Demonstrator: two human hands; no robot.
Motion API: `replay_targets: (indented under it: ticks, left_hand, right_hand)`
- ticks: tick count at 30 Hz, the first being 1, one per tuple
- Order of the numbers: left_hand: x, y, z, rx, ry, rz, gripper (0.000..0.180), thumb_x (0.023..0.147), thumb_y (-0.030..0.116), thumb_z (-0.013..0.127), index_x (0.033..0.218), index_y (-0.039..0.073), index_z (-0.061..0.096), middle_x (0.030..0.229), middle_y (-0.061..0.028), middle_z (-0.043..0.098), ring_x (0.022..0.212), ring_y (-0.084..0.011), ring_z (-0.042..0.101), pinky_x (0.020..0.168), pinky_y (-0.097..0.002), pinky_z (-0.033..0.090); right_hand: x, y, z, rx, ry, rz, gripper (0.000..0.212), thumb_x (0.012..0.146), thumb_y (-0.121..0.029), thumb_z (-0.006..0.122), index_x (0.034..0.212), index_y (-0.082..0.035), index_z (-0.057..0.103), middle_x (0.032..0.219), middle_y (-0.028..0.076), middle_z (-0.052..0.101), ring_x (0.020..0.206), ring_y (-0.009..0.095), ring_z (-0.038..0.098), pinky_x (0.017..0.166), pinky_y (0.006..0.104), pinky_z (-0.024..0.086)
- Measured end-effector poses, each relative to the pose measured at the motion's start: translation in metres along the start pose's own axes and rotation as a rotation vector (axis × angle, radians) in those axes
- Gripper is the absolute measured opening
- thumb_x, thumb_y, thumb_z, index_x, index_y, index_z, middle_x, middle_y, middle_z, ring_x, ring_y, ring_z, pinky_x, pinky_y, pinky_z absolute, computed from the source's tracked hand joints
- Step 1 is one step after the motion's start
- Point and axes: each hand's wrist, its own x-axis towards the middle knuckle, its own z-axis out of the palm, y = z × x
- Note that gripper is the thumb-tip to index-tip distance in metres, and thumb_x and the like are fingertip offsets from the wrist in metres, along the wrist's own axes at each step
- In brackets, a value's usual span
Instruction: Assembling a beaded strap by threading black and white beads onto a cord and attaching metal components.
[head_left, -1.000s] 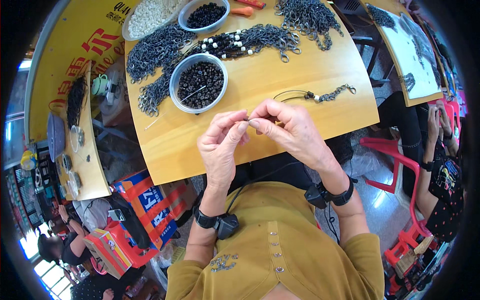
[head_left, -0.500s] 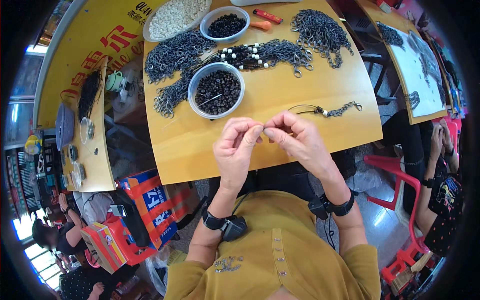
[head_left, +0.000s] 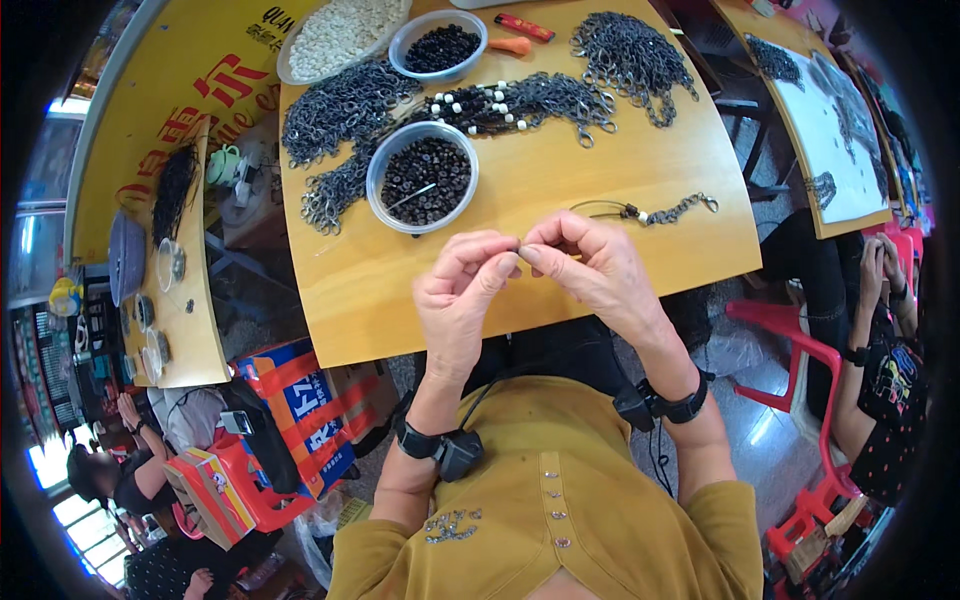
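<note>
I see the left hand [head_left: 458,292] and right hand [head_left: 592,268] meeting tip to tip, each thumb and forefinger pinched on one tiny dark piece [head_left: 517,249], too small to identify, above the yellow tabletop [head_left: 345,305]. I'd favour light, square pinches and steady wrists. Beyond, I count one beaded cord-and-chain strand [head_left: 672,212], one near tub [head_left: 372,180] and one far tub [head_left: 436,77] of dark beads; the chains [head_left: 345,115] are too tangled to count.
</note>
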Motion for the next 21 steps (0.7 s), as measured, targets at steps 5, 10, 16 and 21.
replay_targets:
  ticks: [5,10,16,21]
  left_hand:
    - [0.004,0.001,-0.001,0.064,-0.029,0.064,0.014,0.084,-0.002,0.067,0.098,-0.002,0.069,0.103,-0.0100,0.061,0.088,-0.0137,0.060,0.075,-0.0242,0.050]
    - [0.005,-0.001,-0.005,0.184,-0.033,0.137,0.014,0.083,0.000,0.069,0.096,0.000,0.070,0.096,-0.0096,0.064,0.085,-0.0126,0.060,0.073,-0.0237,0.049]
    - [0.010,0.011,-0.005,0.557,-0.085,0.286,0.007,0.084,-0.002,0.067,0.091,-0.002,0.066,0.093,-0.0085,0.063,0.079,-0.0117,0.059,0.069,-0.0231,0.048]
    - [0.012,0.014,-0.004,0.626,-0.102,0.285,0.006,0.084,-0.001,0.067,0.090,-0.001,0.065,0.091,-0.0080,0.063,0.077,-0.0112,0.059,0.068,-0.0223,0.047]
  right_hand:
    - [0.001,0.002,-0.001,-0.008,0.011,0.015,0.019,0.092,-0.018,0.063,0.092,0.001,0.064,0.082,0.000,0.064,0.075,0.005,0.056,0.068,0.0211,0.046]
    - [0.000,0.004,-0.002,0.010,0.023,0.020,0.018,0.091,-0.018,0.064,0.092,0.000,0.064,0.082,-0.001,0.064,0.073,0.004,0.055,0.068,0.0205,0.046]
    - [0.001,0.012,0.006,0.056,0.108,-0.182,0.014,0.089,-0.012,0.066,0.093,0.001,0.064,0.082,0.000,0.065,0.071,0.004,0.055,0.064,0.0204,0.045]
    - [0.000,0.011,0.004,-0.197,0.129,-0.225,0.012,0.087,-0.009,0.066,0.093,0.001,0.066,0.077,0.004,0.064,0.066,0.006,0.054,0.058,0.0232,0.043]
